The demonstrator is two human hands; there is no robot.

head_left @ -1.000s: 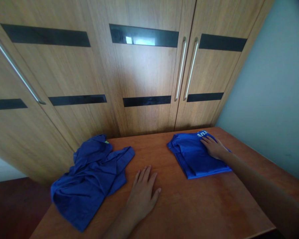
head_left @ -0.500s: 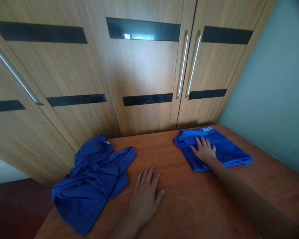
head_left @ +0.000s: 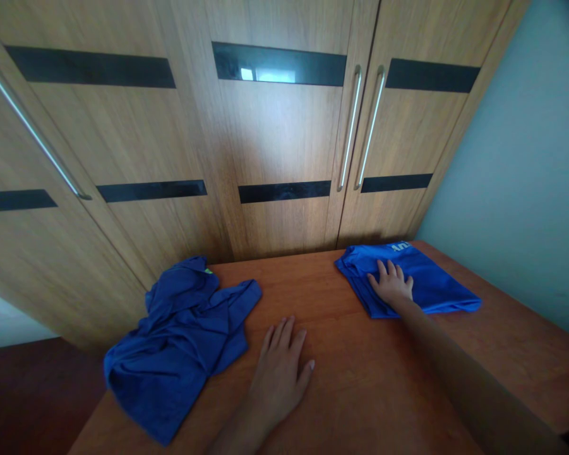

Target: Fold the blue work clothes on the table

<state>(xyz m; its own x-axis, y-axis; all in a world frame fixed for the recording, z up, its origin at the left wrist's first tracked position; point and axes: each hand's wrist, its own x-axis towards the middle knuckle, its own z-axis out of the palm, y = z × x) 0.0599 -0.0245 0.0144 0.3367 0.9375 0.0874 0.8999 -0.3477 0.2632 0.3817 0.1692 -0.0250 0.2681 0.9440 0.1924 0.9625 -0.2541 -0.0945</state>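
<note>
My right hand lies with fingers spread on a folded bright blue garment at the table's far right corner. Pale lettering shows near that garment's back edge. My left hand rests open and palm down on the reddish-brown wooden table, holding nothing. To its left, a crumpled darker blue garment lies in loose folds, apart from the fingers. A small yellow-green bit shows at the top of that crumpled cloth.
Behind the table stands a wooden wardrobe with dark inset strips and long metal handles. A pale blue-green wall borders the right side. Dark floor shows beyond the table's left edge.
The view has shifted slightly. My right hand and the folded garment sit a little farther back, away from me. My left hand and the crumpled garment stay in place on the table.
</note>
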